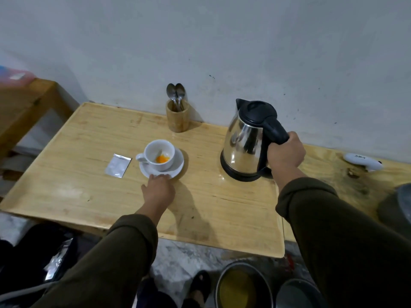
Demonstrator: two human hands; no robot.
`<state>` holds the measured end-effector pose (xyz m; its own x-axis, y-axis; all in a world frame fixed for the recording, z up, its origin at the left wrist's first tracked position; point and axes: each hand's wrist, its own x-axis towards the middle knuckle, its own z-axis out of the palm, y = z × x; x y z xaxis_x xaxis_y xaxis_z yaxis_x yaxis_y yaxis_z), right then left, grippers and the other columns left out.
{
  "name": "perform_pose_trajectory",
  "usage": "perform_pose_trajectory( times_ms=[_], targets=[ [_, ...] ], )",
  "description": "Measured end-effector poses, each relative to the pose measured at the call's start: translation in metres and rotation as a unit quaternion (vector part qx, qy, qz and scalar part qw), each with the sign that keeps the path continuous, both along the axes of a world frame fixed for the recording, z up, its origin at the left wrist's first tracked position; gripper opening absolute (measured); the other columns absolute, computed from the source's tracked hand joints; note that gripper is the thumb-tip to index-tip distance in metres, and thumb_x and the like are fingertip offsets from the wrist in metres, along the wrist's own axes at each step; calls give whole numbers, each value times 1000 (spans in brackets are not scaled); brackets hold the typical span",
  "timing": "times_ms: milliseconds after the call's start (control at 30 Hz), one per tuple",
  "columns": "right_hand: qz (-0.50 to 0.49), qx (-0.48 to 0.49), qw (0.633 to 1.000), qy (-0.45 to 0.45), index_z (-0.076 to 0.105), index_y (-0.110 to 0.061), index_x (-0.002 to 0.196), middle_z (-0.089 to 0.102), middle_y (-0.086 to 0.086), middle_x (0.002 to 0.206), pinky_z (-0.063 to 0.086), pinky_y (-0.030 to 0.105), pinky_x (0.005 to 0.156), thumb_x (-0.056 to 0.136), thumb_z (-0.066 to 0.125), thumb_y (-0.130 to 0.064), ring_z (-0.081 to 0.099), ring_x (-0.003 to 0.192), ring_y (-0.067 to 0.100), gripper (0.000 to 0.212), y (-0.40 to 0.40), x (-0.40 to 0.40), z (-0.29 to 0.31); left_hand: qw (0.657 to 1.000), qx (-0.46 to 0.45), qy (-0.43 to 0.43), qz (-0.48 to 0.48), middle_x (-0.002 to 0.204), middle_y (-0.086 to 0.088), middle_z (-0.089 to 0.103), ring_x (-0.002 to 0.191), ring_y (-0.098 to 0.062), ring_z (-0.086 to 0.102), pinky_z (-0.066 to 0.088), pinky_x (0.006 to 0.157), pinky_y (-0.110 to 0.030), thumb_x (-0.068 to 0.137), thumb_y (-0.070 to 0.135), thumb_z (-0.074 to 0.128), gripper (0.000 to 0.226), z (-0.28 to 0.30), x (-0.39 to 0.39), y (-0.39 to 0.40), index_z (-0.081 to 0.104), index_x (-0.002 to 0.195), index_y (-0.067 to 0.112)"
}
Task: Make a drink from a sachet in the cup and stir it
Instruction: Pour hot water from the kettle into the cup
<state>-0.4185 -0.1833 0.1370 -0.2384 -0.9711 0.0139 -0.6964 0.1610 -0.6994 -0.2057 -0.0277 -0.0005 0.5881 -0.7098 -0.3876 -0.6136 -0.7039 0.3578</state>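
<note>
The right hand point(285, 152) grips the kettle point(246, 138) handle, the left hand point(158, 190) touches the saucer point(175, 168) with hidden fingertips, and the cup point(159, 154) with orange powder point(161, 159) sits beside the sachet point(118, 165) on the surface point(89, 134).

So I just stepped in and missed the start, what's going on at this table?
A person is making a sachet drink. Orange powder already lies in the white cup, and the sachet lies flat beside the saucer. The left hand touches the saucer's near rim, while the right hand grips the kettle handle. No water is in the cup yet, and the spoons stand in their wooden holder.
</note>
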Motion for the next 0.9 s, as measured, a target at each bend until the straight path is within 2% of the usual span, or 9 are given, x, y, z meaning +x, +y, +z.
perform_pose_trajectory(
  times_ms=[133, 233, 333, 433, 533, 567, 733, 833, 900],
  targets=[
    [41, -29, 997, 63, 58, -7, 107, 65, 15, 108, 44, 31, 77, 80, 55, 0, 61, 99, 32, 28, -9, 7, 12, 998, -68, 8, -1, 125, -14, 61, 123, -34, 49, 44, 92, -41, 94, 16, 42, 33, -3, 8, 4, 60, 121, 14],
    [76, -56, 991, 93, 58, -6, 105, 66, 16, 104, 40, 29, 73, 78, 54, 0, 61, 96, 33, 28, -14, 14, 22, 984, -134, 70, 94, 116, -25, 61, 108, -44, 56, 42, 77, -39, 96, 18, 45, 31, 5, 7, 5, 46, 121, 0],
    [128, -72, 981, 126, 59, -6, 104, 66, 17, 102, 38, 28, 72, 77, 55, -2, 60, 97, 35, 28, -19, 23, 33, 961, -180, 114, 178, 119, -28, 59, 106, -47, 57, 38, 74, -37, 94, 15, 46, 42, 5, 12, 7, 30, 129, -4],
    [176, -87, 968, 157, 59, -7, 103, 66, 18, 101, 38, 28, 73, 78, 56, -3, 59, 97, 35, 26, -23, 35, 41, 955, -198, 121, 184, 131, -24, 52, 104, -44, 58, 32, 72, -30, 94, 15, 45, 56, 3, 24, 8, 24, 141, -4],
    [212, -95, 956, 181, 60, -7, 103, 67, 19, 99, 43, 33, 74, 75, 55, -1, 60, 96, 37, 29, -23, 49, 45, 933, -231, 172, 218, 116, -18, 65, 110, -38, 58, 38, 80, -33, 90, 17, 55, 85, 3, 36, 9, -3, 151, 7],
    [221, -97, 952, 187, 60, -8, 103, 67, 18, 99, 45, 34, 76, 75, 55, -1, 60, 95, 36, 29, -23, 54, 45, 928, -236, 186, 220, 116, -18, 67, 114, -37, 58, 39, 83, -34, 88, 19, 60, 92, 3, 40, 9, -7, 151, 12],
    [293, -110, 919, 238, 60, -6, 102, 66, 19, 97, 49, 39, 77, 75, 57, -1, 60, 90, 37, 28, -18, 76, 44, 925, -231, 218, 209, 127, -14, 62, 118, -31, 58, 39, 84, -28, 81, 27, 70, 95, 1, 55, 7, 7, 152, 22],
    [339, -110, 896, 266, 59, -7, 99, 66, 19, 94, 47, 34, 70, 74, 57, 0, 59, 84, 36, 27, -17, 87, 40, 928, -243, 210, 190, 144, -9, 47, 122, -32, 55, 40, 92, -31, 78, 30, 73, 95, 4, 59, 4, 14, 151, 19],
    [356, -109, 886, 276, 58, -6, 95, 65, 19, 90, 43, 32, 65, 73, 55, 1, 53, 76, 31, 23, -17, 93, 39, 928, -247, 210, 182, 144, -8, 47, 123, -31, 55, 40, 91, -29, 77, 31, 75, 94, 5, 60, 3, 16, 150, 20]
  ],
)
